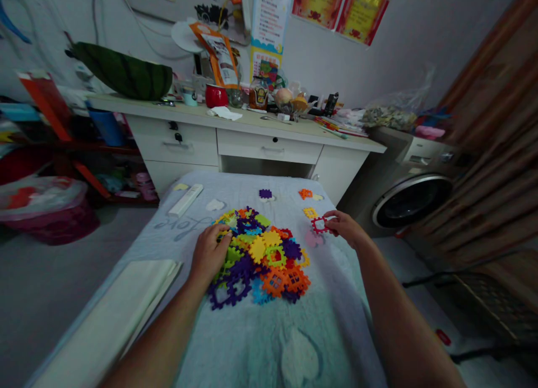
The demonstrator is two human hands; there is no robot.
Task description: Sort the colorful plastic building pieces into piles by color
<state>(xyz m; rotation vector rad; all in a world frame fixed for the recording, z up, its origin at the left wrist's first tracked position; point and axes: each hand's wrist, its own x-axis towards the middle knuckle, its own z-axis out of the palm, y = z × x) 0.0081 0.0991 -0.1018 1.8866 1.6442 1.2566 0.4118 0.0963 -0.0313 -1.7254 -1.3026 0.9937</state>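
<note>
A heap of interlocking plastic puzzle tiles (257, 246) in purple, orange, yellow, green and blue lies mid-table on a pale blue cloth (235, 354). My left hand (210, 252) rests against the heap's left side, its fingers curled over some pieces; whether it grips one is hidden. Between the thumb and fingers of my right hand (342, 226) is a red square frame tile (319, 225), held right of the heap. Just beyond it lies a yellow frame tile (310, 212). Farther back sit an orange tile (305, 193) and a purple tile (265, 193).
A white remote-like bar (185, 201) lies at the table's back left, and a folded white sheet (109, 315) along its left edge. Behind stands a white desk (247, 127) carrying jars and a watermelon piece (121, 71). A washing machine (403, 180) stands at right.
</note>
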